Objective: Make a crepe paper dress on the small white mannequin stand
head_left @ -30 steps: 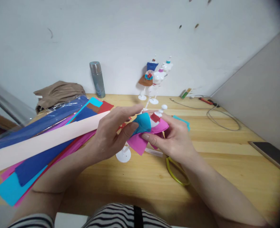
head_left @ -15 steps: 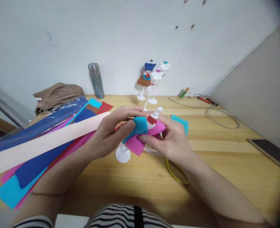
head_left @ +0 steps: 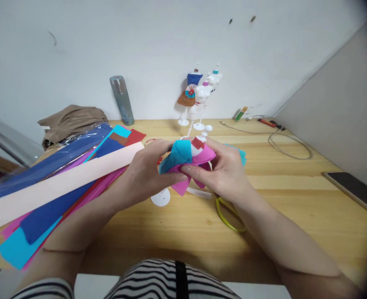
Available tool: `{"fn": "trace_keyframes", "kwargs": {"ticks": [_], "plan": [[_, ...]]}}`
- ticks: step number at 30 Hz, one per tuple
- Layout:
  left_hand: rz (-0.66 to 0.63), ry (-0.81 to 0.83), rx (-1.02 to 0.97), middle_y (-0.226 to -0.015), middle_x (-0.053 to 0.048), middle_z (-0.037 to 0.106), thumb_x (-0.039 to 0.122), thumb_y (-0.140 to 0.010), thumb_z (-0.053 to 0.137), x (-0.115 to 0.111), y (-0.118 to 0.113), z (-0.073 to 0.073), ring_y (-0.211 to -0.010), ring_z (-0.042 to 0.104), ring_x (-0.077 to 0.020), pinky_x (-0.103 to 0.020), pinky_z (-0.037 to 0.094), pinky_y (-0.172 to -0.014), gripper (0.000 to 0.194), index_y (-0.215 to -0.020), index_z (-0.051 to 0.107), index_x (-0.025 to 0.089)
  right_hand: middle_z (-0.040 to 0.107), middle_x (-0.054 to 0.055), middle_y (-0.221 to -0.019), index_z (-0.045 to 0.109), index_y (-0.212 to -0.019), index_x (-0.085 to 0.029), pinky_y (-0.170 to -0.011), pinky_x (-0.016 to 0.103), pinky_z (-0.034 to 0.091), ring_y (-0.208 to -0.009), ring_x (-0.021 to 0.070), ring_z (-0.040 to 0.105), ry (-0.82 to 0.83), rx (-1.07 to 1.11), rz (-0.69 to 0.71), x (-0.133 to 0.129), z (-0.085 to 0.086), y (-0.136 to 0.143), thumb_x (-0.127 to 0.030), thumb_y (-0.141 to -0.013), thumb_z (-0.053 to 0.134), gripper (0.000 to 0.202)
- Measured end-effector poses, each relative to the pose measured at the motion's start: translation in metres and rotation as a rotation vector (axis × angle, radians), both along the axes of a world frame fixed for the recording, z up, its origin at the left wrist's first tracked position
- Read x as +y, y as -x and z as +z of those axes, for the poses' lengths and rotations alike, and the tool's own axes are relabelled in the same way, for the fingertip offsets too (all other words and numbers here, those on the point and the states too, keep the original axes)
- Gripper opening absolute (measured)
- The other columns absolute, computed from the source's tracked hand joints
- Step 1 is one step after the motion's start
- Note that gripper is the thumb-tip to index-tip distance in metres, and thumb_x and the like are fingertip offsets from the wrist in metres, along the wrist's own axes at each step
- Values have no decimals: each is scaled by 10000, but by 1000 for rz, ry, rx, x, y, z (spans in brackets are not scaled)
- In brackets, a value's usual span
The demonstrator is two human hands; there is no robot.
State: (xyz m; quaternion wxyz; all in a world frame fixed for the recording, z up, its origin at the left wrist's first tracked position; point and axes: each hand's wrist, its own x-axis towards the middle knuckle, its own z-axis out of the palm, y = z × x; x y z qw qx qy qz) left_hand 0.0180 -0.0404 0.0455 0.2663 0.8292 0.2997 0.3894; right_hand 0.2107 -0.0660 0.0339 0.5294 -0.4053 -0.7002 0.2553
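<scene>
**Both hands on the mini form: turquoise + magenta cloth being wrapped**

We're prob. at a fitting step. Our left hand (head_left: 141, 170) is closed round the turquoise cloth (head_left: 180, 150), thumb along the lower edge, fingers mostly hidden behind. Our right hand (head_left: 225, 170) grips the magenta cloth (head_left: 204, 155), thumb pressing it approx. mid-front. Both pieces sit around the white mini dress form (head_left: 202, 138), held tilted above the desk (head_left: 177, 245), btwn our palms, w/ its knobbed top showing up and to the right. A round white base (head_left: 160, 198) shows below our left hand, prob. the same form's.

As we judge it, the next move calls for a steady pinch w/ the right while the left smooths the turquoise layer flat, w/o dragging the magenta out of line. We can't tell if anything fastens the layers.

Materials: cloth looks matte & soft, poss. felt or similar, bending in broad curves w/ crisp cut edges; the magenta ends in pointed flaps. Form & base look like smooth, hard plastic; the red patch (head_left: 198, 143) at the neck is small & squarish. To our left, flat strips fan out, incl. a long pale pink strip (head_left: 67, 180); behind them, clear wrap catches the light in sharp creases.
</scene>
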Motion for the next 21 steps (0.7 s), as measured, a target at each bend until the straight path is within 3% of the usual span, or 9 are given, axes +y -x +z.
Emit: {"fn": "trace_keyframes", "kwargs": {"ticks": [5, 10, 12, 15, 21], "plan": [[-4, 60, -45, -964, -27, 797, 234, -803, 815, 3, -3, -4, -908, 698, -198, -324, 570, -832, 276, -1074, 774, 207, 735, -2, -845, 697, -877, -255, -721, 376, 546, -782, 214, 675, 52, 42, 29, 1, 2, 0, -261, -766, 790, 144], [-116, 293, -127, -1018, -62, 811, 247, -775, 833, 22, 4, -7, -948, 752, -228, -352, 608, -881, 238, -1004, 796, 191, 761, 36, -1135, 685, -1204, -301, -890, 433, 570, -1114, 295, 697, 101, 34, 107, 7, 1, -16, -376, -780, 821, 451], [-149, 415, -150, -992, -78, 816, 289, -761, 854, 30, 8, -7, -931, 772, -248, -367, 628, -851, 254, -979, 792, 176, 759, 44, -1189, 679, -1238, -306, -985, 469, 544, -1183, 301, 686, 89, 31, 117, 11, -2, -24, -391, -821, 790, 439], [-190, 560, -204, -997, -102, 819, 330, -724, 890, 39, 11, -8, -955, 786, -284, -387, 648, -827, 336, -989, 784, 153, 783, 46, -1110, 721, -1121, -293, -1004, 497, 530, -1114, 309, 718, 94, -2, 79, 17, -6, -29, -422, -828, 779, 326], [-195, 635, -254, -941, -100, 813, 246, -715, 878, 45, 15, -11, -972, 783, -280, -396, 644, -872, 305, -986, 779, 145, 740, 18, -795, 725, -836, -262, -748, 387, 567, -781, 241, 712, 136, -87, 60, 17, -4, -23, -422, -774, 819, 196]]}}
